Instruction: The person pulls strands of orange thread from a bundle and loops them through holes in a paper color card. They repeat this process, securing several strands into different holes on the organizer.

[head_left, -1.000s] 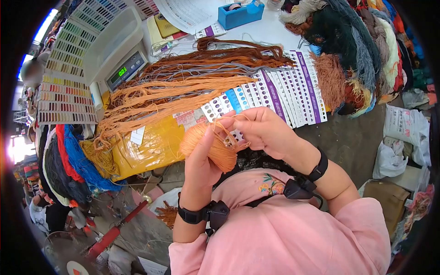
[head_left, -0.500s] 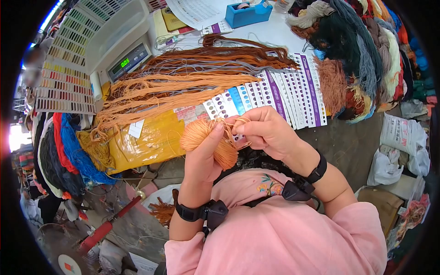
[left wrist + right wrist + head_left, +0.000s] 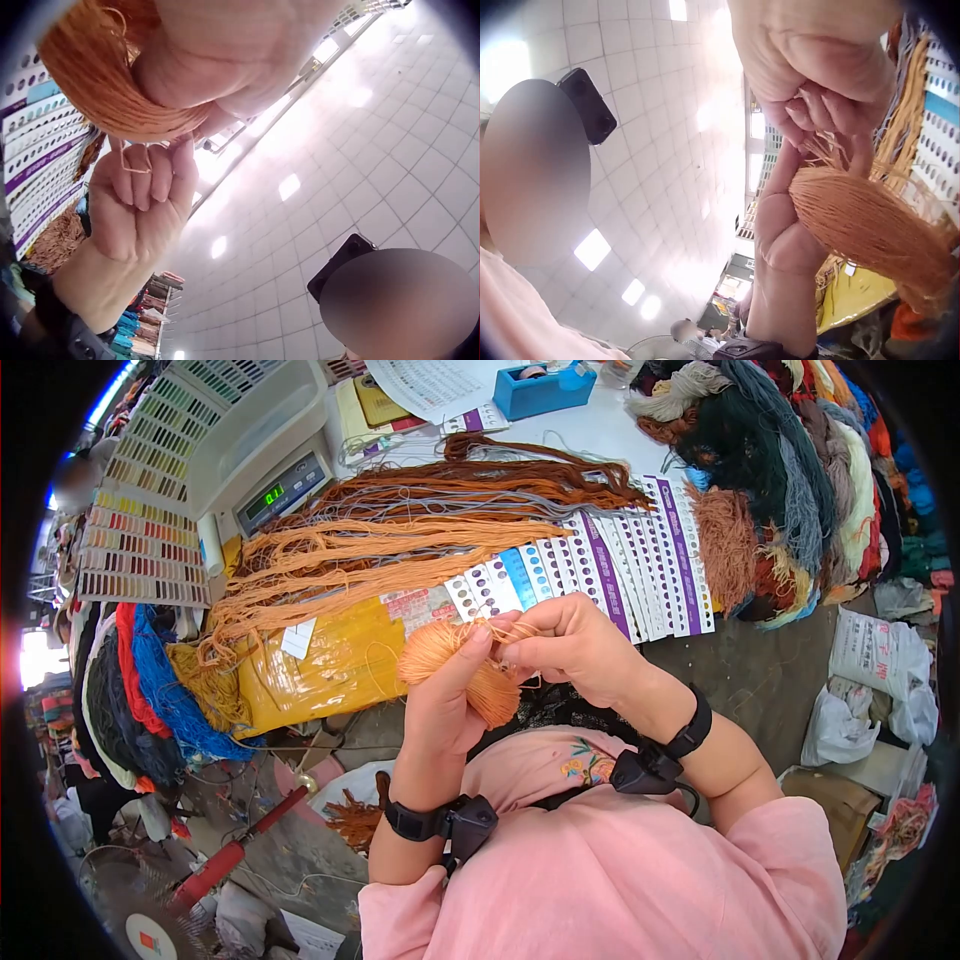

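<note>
A hank of orange yarn (image 3: 435, 650) is gripped in my left hand (image 3: 440, 705), the thumb laid along its near side. My right hand (image 3: 590, 650) pinches thin strands at the hank's top right, close to the left thumb tip. In the right wrist view, loose strands (image 3: 829, 150) run from the bound end of the hank (image 3: 877, 232) up to the right fingertips. A thin yarn loop (image 3: 136, 169) hangs across the curled right fingers in the left wrist view.
Long orange yarn lengths (image 3: 330, 585) and brown ones (image 3: 420, 495) lie across the table over punched shade cards (image 3: 610, 565). A scale (image 3: 285, 495) stands left, beside a colour chart (image 3: 145, 510). Heaped yarn hanks (image 3: 745, 470) fill the right. A yellow taped package (image 3: 330, 670) is in front.
The right hand has drawn in slightly toward the left thumb, its fingers closing more on the strands. The head view shifted a little early on. The scale's lit digits have changed.
</note>
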Demonstrator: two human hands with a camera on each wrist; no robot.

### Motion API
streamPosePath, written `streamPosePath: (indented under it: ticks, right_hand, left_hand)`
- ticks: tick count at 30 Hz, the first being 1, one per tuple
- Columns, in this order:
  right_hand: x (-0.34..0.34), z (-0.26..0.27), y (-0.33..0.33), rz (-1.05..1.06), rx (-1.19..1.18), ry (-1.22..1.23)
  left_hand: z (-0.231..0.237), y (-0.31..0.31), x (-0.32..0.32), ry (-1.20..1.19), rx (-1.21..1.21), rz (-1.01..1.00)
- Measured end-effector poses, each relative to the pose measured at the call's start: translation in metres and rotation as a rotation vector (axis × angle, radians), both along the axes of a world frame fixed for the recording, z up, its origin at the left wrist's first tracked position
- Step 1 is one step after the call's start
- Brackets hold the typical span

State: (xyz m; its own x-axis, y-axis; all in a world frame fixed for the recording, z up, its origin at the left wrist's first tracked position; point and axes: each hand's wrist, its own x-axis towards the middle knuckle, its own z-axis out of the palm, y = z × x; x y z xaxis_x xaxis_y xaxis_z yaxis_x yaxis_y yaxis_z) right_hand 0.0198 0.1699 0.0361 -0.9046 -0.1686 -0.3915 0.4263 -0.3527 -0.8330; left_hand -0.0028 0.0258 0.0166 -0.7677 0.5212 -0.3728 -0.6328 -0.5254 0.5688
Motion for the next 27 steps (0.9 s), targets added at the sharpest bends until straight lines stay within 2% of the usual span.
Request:
streamPosePath:
  ticks: [5,8,9,11,14,18,23,27]
  right_hand:
    - [0.002,-0.008,0.008,-0.016,-0.177,0.028]
    - [0.001,-0.006,0.021,-0.002,-0.456,-0.085]
    - [0.002,-0.008,0.023,0.052,-0.485,-0.088]
    - [0.002,-0.006,0.021,0.050,-0.379,-0.102]
    - [0.000,0.001,0.013,0.044,-0.229,-0.088]
    - [-0.004,0.010,-0.005,0.069,-0.022,-0.082]
    - [-0.009,0.004,-0.008,0.028,-0.046,-0.058]
    - [-0.009,0.005,-0.010,-0.028,-0.047,-0.078]
  left_hand:
    - [-0.009,-0.002,0.000,-0.022,0.026,0.039]
    - [-0.003,-0.005,0.003,0.045,0.093,0.038]
    - [0.000,-0.005,0.003,0.035,0.136,0.021]
    - [0.003,-0.004,0.004,0.011,0.219,-0.018]
    - [0.001,-0.001,0.004,0.144,0.198,-0.085]
    - [0.009,0.002,0.008,0.264,0.059,-0.133]
    - [0.000,0.002,0.011,0.390,-0.074,-0.120]
    - [-0.004,0.000,0.009,0.374,0.026,-0.096]
